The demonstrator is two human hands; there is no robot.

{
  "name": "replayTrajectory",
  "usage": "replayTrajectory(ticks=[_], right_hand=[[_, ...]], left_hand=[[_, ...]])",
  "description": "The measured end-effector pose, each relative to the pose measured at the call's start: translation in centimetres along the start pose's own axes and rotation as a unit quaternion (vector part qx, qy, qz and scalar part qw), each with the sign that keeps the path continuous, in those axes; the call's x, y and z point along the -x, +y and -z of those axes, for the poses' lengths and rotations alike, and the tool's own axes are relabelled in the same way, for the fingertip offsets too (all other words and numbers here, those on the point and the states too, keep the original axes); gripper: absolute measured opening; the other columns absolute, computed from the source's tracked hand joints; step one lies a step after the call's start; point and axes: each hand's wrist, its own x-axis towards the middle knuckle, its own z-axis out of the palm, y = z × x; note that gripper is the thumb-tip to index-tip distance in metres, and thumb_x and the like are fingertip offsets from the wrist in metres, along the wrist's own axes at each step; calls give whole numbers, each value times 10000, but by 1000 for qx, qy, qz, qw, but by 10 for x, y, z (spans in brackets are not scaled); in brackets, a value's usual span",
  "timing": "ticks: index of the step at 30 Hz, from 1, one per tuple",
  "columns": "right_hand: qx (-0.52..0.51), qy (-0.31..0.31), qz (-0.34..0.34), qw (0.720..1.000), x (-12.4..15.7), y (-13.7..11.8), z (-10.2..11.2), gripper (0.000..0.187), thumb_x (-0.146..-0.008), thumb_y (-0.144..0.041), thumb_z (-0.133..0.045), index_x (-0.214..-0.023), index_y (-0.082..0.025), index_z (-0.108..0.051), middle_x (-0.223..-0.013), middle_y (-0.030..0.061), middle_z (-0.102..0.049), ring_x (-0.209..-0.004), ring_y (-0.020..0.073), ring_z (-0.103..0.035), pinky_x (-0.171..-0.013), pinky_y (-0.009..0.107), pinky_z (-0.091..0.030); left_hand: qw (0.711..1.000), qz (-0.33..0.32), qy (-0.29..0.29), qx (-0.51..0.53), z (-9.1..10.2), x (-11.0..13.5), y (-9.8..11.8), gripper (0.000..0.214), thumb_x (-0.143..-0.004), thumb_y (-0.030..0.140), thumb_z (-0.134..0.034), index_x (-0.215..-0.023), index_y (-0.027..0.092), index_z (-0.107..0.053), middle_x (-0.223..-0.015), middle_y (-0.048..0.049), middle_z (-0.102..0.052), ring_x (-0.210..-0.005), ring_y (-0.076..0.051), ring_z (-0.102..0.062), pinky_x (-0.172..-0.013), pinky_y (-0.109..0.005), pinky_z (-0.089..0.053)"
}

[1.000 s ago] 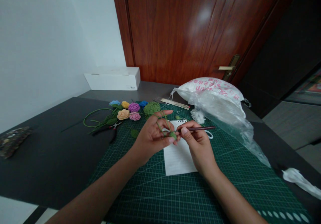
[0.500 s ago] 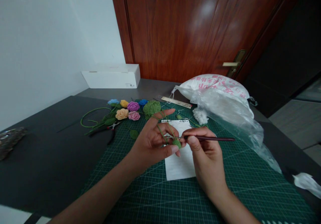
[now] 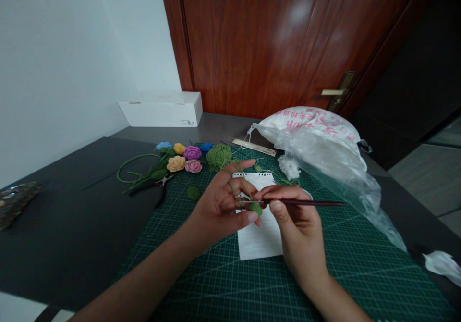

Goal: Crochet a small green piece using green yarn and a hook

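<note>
My left hand (image 3: pixel 218 202) holds a small green crocheted leaf (image 3: pixel 256 209), with green yarn (image 3: pixel 237 185) looped over its raised fingers. My right hand (image 3: pixel 298 223) pinches a dark-handled crochet hook (image 3: pixel 302 202), and the hook's thin tip reaches the leaf. The yarn runs back to a green yarn ball (image 3: pixel 218 157) at the far edge of the green cutting mat (image 3: pixel 201 283). Both hands hover over a white notepad sheet (image 3: pixel 259 238). Another crocheted leaf (image 3: pixel 193 193) lies on the mat left of my left hand.
Crocheted roses (image 3: pixel 192 153) on green stems and red-handled pliers (image 3: pixel 154 188) lie at the mat's far left. Behind the mat are a metal ruler (image 3: pixel 254 147), white stuffing (image 3: pixel 288 167), a plastic bag (image 3: pixel 317 142) and a white box (image 3: pixel 161 109).
The crochet hook has swung from tilting up to the right to nearly level, and my right hand has shifted slightly right. The camera view has also shifted a little.
</note>
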Motion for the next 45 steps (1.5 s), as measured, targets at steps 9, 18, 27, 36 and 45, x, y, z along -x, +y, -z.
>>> replayTrajectory(ticks=[9,18,27,36,45], right_hand=[[36,17,12,999,2,3,3,63,-949,-325,-719,-927,-281,-759,-865,6,-768,-830,166,-715,-754,282,-571],[-110,6,-54,992,-1,14,2,82,-964,-339,-699,-947,-263,-725,-862,2,-751,-720,135,-660,-696,261,-558],[-127,-7,-46,991,-2,13,2,90,-978,-318,-670,-959,-246,-721,-850,22,-727,-701,150,-638,-600,260,-569],[-131,1,-47,990,-4,14,5,126,-987,-358,-658,-942,-240,-665,-865,14,-744,-740,148,-641,-699,280,-564],[-125,-19,-39,991,-6,13,10,139,-1035,-379,-577,-975,-258,-612,-874,4,-776,-747,143,-655,-748,285,-535]], left_hand=[[1000,22,0,5,1,-1,-2,752,-810,16,-774,-1444,279,-466,-962,-1,-661,-742,-133,-685,-669,-277,-615],[1000,-5,-5,-25,3,0,-4,678,-845,41,-753,-1425,261,-479,-993,-15,-660,-937,-196,-719,-894,-372,-558],[1000,-14,1,10,0,-1,-3,680,-829,6,-744,-1404,267,-492,-932,-3,-617,-914,-210,-685,-774,-403,-650],[999,-6,29,-21,3,-2,-2,665,-807,40,-789,-1382,226,-512,-899,4,-648,-811,-151,-657,-744,-333,-633],[997,2,60,-39,4,-2,-1,692,-760,68,-845,-1358,220,-530,-866,20,-689,-789,-129,-653,-728,-270,-557]])
